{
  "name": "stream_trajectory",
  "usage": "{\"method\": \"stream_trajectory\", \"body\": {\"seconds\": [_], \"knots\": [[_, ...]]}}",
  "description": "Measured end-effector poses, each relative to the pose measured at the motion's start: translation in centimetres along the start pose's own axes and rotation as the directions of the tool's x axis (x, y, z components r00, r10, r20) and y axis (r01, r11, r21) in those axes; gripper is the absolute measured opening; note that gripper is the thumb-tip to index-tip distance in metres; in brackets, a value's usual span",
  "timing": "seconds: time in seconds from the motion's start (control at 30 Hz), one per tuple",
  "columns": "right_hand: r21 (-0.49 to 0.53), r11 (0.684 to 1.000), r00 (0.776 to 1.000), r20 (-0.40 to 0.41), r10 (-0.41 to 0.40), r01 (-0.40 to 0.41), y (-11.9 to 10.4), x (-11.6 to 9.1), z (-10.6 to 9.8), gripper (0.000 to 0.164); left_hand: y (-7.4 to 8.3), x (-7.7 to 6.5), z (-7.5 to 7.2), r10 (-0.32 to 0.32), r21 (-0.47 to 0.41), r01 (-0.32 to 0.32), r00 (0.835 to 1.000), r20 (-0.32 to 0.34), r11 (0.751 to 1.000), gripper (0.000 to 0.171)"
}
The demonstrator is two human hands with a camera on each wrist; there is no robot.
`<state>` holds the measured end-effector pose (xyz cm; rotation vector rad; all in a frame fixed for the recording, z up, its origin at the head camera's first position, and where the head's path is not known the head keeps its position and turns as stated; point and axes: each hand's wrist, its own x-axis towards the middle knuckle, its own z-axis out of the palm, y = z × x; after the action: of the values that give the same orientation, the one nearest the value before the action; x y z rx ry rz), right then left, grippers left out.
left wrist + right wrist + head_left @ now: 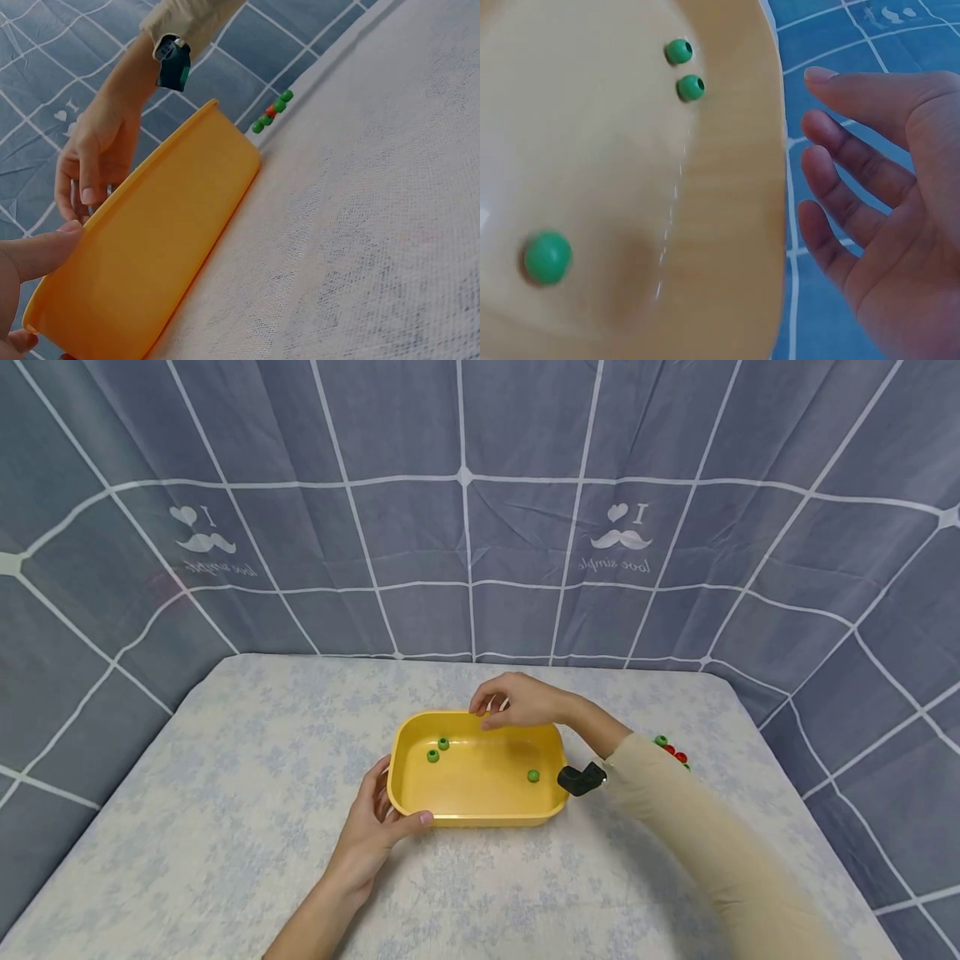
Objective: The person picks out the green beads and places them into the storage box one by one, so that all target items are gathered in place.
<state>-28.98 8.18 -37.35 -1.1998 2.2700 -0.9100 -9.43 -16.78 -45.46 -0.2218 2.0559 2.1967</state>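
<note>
Gripping near left corner of yellow tray (472, 789) with left grip (369, 833), with thumb over the rim and fingers round the outside of the left wall. Hovering by the far rim with right grip (521, 697), spread loosely, with thumb apart from the bent fingertips; just clear of the rim in right wrist view. Resting on cloth-covered surface (247, 793), by the look of it: same tray, with long sides running left to right. Lying inside: two green beads (443, 744) close together toward the left, plus lone green bead (533, 776) toward the right end. Lying on the surface to the right of the tray: row of red and green beads (680, 757), partly hidden by beige sleeve (675, 810) in head view. Worn at right wrist: black device (581, 779). Hanging behind: gray-blue curtain (517, 535) with white grid lines, hearts, moustaches and mirrored lettering.
</note>
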Motion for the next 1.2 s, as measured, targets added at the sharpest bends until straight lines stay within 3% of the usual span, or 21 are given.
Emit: {"method": "stream_trajectory", "body": {"seconds": [0.43,0.67,1.2], "knots": [[0.024,0.997,0.996,-0.041,0.079,-0.078,1.5,-3.5,-1.0,0.024,0.1,-0.1,0.0,-0.012,0.010,0.012,1.000,-0.008,1.000,0.108],[0.030,0.989,0.986,-0.082,0.144,-0.142,2.2,-5.8,-1.8,0.025,0.3,-0.3,0.1,0.016,0.004,-0.016,1.000,-0.003,1.000,0.107],[0.070,0.977,0.963,-0.171,0.209,-0.199,6.0,-10.6,-2.7,0.025,0.2,-0.1,0.2,-0.003,0.025,0.003,1.000,-0.013,1.000,0.108]]}}
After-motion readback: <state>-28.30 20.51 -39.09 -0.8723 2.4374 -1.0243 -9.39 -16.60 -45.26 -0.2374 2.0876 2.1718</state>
